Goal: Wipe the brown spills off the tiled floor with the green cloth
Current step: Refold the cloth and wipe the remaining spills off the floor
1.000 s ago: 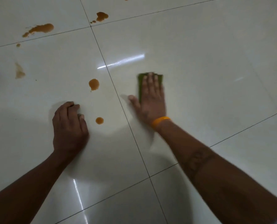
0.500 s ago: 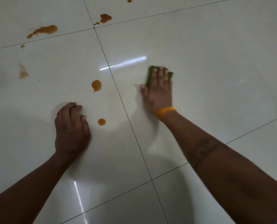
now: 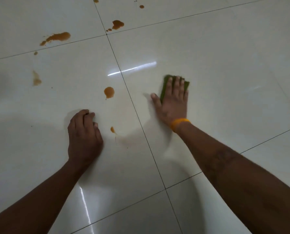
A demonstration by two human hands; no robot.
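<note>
Tiled floor (image 3: pixel 225 65): right hand (image 3: pixel 173 102) flat (fingers straight) on green cloth (image 3: pixel 164 86).

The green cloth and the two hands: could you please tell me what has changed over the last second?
The right hand, flat on the green cloth, slid it to the right, farther from the grout line. The small spill beside the left hand went from a round drop to a streak with a faint trail. The left hand stayed curled on the floor; the other spills are unwiped.
</note>
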